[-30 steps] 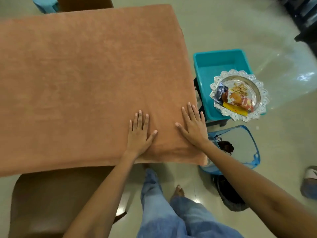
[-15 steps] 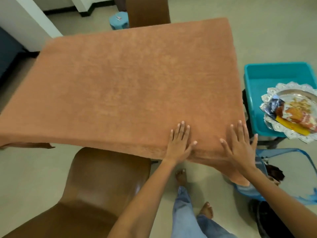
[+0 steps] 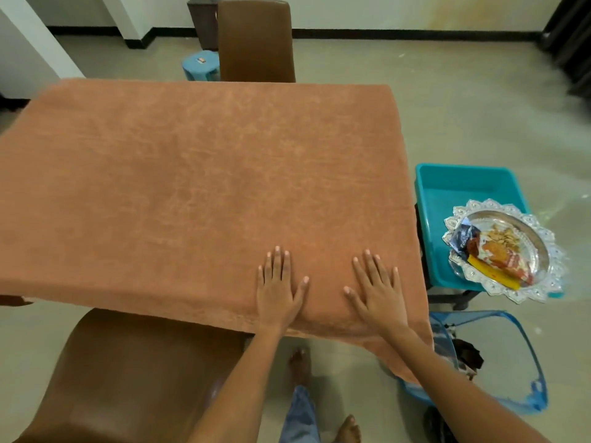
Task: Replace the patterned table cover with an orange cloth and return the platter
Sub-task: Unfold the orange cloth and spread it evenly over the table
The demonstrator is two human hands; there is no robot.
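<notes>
The orange cloth [image 3: 192, 187] covers the whole table top and hangs over its near edge and near right corner. My left hand [image 3: 279, 286] lies flat on the cloth near the front edge, fingers straight. My right hand [image 3: 377, 289] lies flat beside it, close to the right corner. The silver platter [image 3: 540, 238], scalloped at the rim and holding snack packets, rests on the teal tub [image 3: 447, 199] to the right of the table. I see no patterned cover.
A brown chair [image 3: 134, 372] stands at the near left, another brown chair [image 3: 256, 39] at the far side. A small blue stool [image 3: 201, 65] sits beyond the table. A blue mesh basket [image 3: 531, 362] stands on the floor at the right. My bare feet are below.
The view has lifted and pulled back, showing the far chair and wall. Both hands have stayed flat on the cloth near the front right corner.
</notes>
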